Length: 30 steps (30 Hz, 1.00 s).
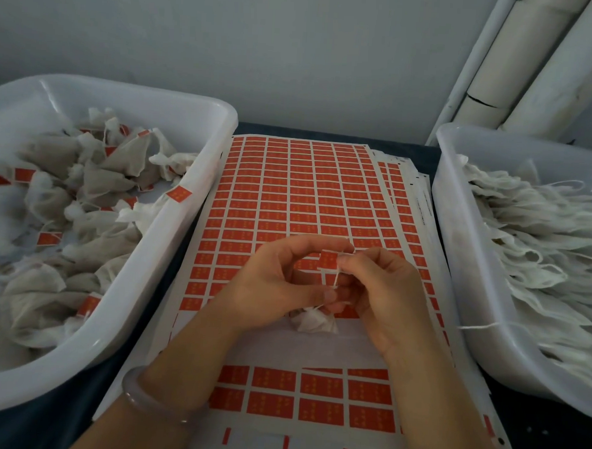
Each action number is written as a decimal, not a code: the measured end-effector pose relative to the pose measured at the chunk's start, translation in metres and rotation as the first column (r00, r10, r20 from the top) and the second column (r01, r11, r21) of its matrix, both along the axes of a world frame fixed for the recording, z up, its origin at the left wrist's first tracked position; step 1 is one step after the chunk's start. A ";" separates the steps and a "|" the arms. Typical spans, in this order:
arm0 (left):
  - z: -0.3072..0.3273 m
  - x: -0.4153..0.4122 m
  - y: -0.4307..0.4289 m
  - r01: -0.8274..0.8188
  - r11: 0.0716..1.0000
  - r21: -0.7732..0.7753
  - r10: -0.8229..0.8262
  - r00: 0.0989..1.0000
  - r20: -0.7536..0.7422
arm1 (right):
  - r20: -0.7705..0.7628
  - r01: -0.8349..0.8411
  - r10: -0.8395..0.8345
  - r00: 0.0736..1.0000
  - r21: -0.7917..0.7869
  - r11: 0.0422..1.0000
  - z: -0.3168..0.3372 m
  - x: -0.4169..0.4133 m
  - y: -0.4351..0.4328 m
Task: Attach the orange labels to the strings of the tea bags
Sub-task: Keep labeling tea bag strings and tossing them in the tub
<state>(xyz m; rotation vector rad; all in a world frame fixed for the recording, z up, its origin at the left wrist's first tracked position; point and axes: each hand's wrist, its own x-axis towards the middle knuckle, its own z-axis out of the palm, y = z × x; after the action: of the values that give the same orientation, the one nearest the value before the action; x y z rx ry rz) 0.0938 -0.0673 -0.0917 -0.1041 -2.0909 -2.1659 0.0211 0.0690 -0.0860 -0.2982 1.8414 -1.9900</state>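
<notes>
1. Orange label is hovering between your two hands, above the sheet of labels that is lying down the middle of the table.
2. Your left hand is curling, thumb pressing the white string against the fingers.
3. Your right hand is pinching the orange label's right edge with bent fingertips.
4. One tea bag is resting on the sheet, just under your hands, at the string's lower end.
5. A left tub of labelled bags is sitting at the table's left edge; a right tub of unlabelled bags is sitting at its right edge.
</notes>
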 end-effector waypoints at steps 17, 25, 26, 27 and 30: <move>0.003 -0.004 0.006 -0.420 0.908 0.011 0.419 0.905 -0.077 | -0.124 -0.075 0.069 0.990 -0.045 0.996 0.001 0.006 -0.002; 0.005 -0.004 0.009 -0.547 0.823 -0.152 0.525 0.836 -0.161 | -0.118 -0.171 0.162 0.980 -0.072 0.983 0.002 0.007 -0.001; 0.006 -0.003 0.010 -0.513 0.847 -0.138 0.494 0.856 -0.150 | -0.122 -0.182 0.172 0.977 -0.072 0.981 0.002 0.007 -0.001; 0.006 -0.003 0.010 -0.489 0.864 -0.124 0.472 0.870 -0.141 | -0.120 -0.187 0.177 0.977 -0.074 0.980 0.002 0.007 -0.001; 0.007 -0.003 0.011 -0.450 0.891 -0.062 0.441 0.889 -0.122 | -0.124 -0.196 0.186 0.975 -0.070 0.978 0.001 0.006 -0.001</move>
<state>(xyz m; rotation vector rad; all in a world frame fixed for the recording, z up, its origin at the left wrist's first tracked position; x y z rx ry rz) 0.0911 -0.0563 -0.0850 0.2299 -1.9180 -1.7572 0.0272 0.0684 -0.0852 -0.6052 1.7299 -1.9531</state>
